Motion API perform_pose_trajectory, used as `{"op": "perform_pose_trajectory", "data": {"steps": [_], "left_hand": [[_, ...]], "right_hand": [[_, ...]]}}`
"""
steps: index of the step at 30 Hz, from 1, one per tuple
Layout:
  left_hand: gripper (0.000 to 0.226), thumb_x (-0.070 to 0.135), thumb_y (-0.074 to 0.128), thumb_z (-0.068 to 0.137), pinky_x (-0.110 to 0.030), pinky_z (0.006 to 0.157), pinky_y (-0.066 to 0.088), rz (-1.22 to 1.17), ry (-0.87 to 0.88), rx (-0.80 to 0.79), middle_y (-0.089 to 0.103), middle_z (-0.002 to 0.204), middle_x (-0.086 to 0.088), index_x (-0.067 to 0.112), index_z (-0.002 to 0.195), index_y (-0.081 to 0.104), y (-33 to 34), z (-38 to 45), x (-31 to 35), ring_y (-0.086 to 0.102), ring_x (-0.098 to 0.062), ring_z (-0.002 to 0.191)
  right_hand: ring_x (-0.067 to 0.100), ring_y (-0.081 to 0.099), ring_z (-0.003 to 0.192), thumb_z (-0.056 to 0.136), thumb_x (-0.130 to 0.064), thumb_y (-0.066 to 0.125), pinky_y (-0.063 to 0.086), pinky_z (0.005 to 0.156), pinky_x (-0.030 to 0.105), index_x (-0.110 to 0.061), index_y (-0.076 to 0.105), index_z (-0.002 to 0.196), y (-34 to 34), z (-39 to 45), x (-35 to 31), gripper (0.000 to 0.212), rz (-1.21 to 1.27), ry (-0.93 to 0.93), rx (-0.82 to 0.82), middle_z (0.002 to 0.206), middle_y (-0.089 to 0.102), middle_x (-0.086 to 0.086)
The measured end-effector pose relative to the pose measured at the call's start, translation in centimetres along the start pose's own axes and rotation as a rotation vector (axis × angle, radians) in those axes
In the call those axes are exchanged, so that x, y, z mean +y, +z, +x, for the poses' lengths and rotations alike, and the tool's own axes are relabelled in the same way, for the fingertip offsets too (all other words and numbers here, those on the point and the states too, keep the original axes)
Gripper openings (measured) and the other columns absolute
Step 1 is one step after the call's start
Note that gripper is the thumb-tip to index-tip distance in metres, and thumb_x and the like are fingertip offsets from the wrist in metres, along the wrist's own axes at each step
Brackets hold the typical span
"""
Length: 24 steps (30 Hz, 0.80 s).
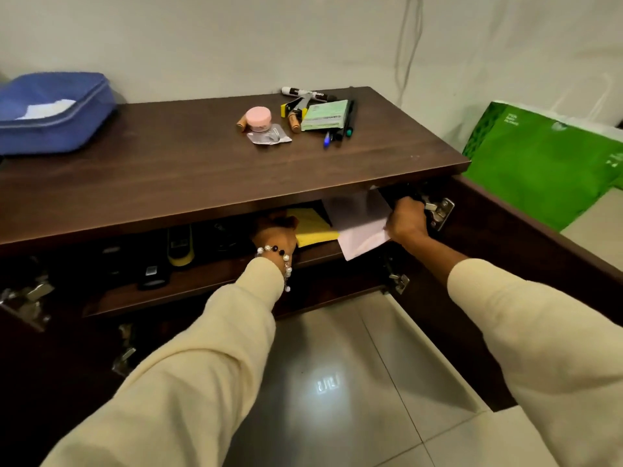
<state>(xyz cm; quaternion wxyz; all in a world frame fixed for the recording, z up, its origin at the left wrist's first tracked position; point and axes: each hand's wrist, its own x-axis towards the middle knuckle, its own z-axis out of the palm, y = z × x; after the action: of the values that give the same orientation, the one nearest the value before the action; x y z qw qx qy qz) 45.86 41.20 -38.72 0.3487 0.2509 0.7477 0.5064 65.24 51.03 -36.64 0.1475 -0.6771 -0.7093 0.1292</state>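
Note:
Both my hands reach into the open dark wooden cabinet [236, 183] under its top board. My left hand [274, 235], with a bead bracelet at the wrist, lies on a yellow envelope [313, 227] on the upper shelf; its fingers are hidden in the shadow. My right hand [406, 219] grips the right edge of white paper sheets [357, 227], which stick out over the shelf's front edge beside the yellow envelope.
On the cabinet top lie a pink jar [258, 119], a green booklet [325, 115], markers and pens [337, 129] and a blue case [50, 111]. The right door [526, 237] stands open. Dark gadgets [180, 246] fill the shelf's left. A green bag [546, 163] stands at right.

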Motion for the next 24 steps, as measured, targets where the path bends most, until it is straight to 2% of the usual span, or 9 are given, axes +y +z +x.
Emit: {"op": "perform_pose_trajectory", "data": {"steps": [3,5,8,9,10,11,13,19,24], "left_hand": [[0.040,0.015,0.050,0.098,-0.040,0.105,0.040,0.170,0.067,-0.020,0.049,0.140,-0.015,0.006,0.137,0.048,0.6,1.3,-0.3,0.048,-0.033,0.127],[0.040,0.016,0.046,0.100,-0.039,0.105,0.038,0.327,0.136,-0.008,0.046,0.141,-0.017,0.004,0.138,0.044,0.6,1.8,-0.6,0.047,-0.034,0.126],[0.044,0.019,0.046,0.101,-0.032,0.103,0.033,0.432,0.207,-0.096,0.042,0.146,-0.014,0.006,0.143,0.039,0.9,1.8,-0.6,0.043,-0.032,0.130],[0.048,0.021,0.047,0.101,-0.029,0.104,0.031,0.452,0.223,-0.136,0.039,0.149,-0.011,0.010,0.146,0.036,1.1,1.8,-0.7,0.040,-0.030,0.133],[0.052,0.025,0.048,0.100,-0.028,0.106,0.030,0.475,0.234,-0.170,0.034,0.153,-0.007,0.015,0.149,0.032,1.1,1.7,-0.9,0.037,-0.027,0.136],[0.056,0.029,0.050,0.100,-0.027,0.107,0.028,0.520,0.249,-0.199,0.029,0.156,-0.003,0.019,0.151,0.028,1.1,1.5,-1.1,0.033,-0.026,0.139],[0.060,0.033,0.050,0.099,-0.028,0.109,0.027,0.630,0.265,-0.224,0.023,0.158,-0.001,0.024,0.152,0.023,0.8,1.7,-1.9,0.029,-0.026,0.141],[0.058,0.020,0.055,0.097,-0.025,0.112,0.018,0.610,0.430,-0.177,0.023,0.158,-0.004,0.018,0.150,0.031,0.9,2.2,-2.9,0.025,-0.025,0.143],[0.063,0.020,0.068,0.089,-0.026,0.112,0.022,0.502,0.415,-0.134,0.032,0.154,-0.006,0.014,0.145,0.041,1.6,2.7,-3.1,0.030,-0.024,0.141]], "right_hand": [[0.038,0.062,0.097,0.089,-0.006,0.057,0.050,0.083,0.039,0.005,0.066,0.103,0.3,0.2,0.4,0.019,-0.176,-0.143,-0.022,0.102,0.066,0.023],[0.033,0.063,0.093,0.091,-0.021,0.059,0.047,0.083,0.038,-0.002,0.069,0.095,0.5,-0.1,0.0,0.022,-0.320,-0.297,0.000,0.094,0.068,0.017],[0.030,0.058,0.102,0.095,-0.055,0.037,0.036,0.095,0.039,-0.012,0.062,0.077,2.2,-1.1,-0.7,0.053,-0.345,-0.451,-0.160,0.088,0.061,0.018],[0.032,0.049,0.117,0.091,-0.065,0.029,0.029,0.103,0.043,-0.013,0.063,0.093,3.2,-1.4,-0.7,0.062,-0.336,-0.475,-0.263,0.106,0.058,0.020],[0.034,0.033,0.133,0.088,-0.071,0.022,0.020,0.109,0.048,-0.016,0.055,0.122,4.1,-1.5,-0.6,0.073,-0.353,-0.488,-0.344,0.132,0.047,0.021],[0.036,0.018,0.140,0.087,-0.073,0.018,0.012,0.112,0.052,-0.021,0.037,0.142,4.8,-1.3,-0.4,0.078,-0.375,-0.491,-0.386,0.149,0.030,0.017],[0.038,0.013,0.141,0.089,-0.070,0.013,0.009,0.113,0.053,-0.024,0.023,0.149,5.2,-0.3,0.2,0.076,-0.378,-0.469,-0.410,0.154,0.023,0.016],[0.035,0.025,0.139,0.092,-0.060,0.007,0.013,0.115,0.047,-0.024,0.029,0.147,5.3,1.9,1.6,0.069,-0.293,-0.456,-0.380,0.147,0.038,0.015],[0.037,0.024,0.139,0.098,-0.053,0.013,0.011,0.115,0.048,-0.025,0.030,0.146,5.9,2.6,1.7,0.058,-0.255,-0.430,-0.384,0.148,0.035,0.016]]}}
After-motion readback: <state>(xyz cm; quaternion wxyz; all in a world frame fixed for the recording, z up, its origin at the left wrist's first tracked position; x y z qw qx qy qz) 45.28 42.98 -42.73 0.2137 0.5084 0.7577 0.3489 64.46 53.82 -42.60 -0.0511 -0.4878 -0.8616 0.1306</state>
